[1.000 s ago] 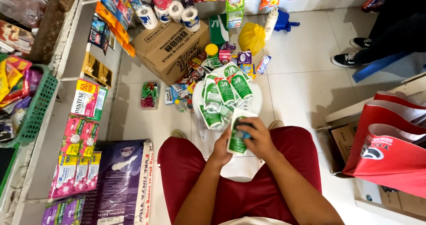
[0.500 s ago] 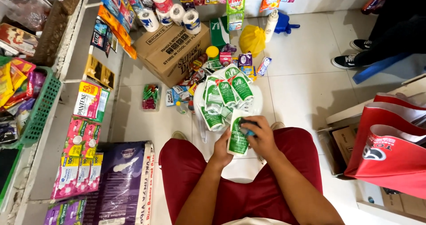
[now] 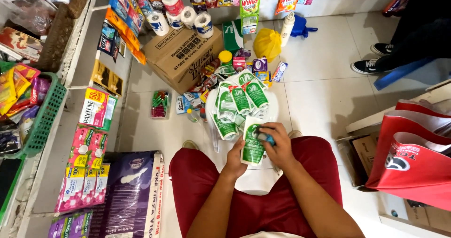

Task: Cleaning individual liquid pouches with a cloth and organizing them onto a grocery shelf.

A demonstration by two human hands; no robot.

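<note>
While the person sits on the floor [image 3: 319, 92] in red shorts [image 3: 202, 181], both hands grip one green and white sachet [image 3: 252, 146] above the knees: the left hand [image 3: 236, 160] clasps its left edge, the right hand [image 3: 277, 144] covers its top right corner. Just beyond lies a fan of matching sachets [image 3: 239, 101] on a white bag. Farther off stand a cardboard box [image 3: 181, 54] and paper rolls [image 3: 188, 15].
</note>
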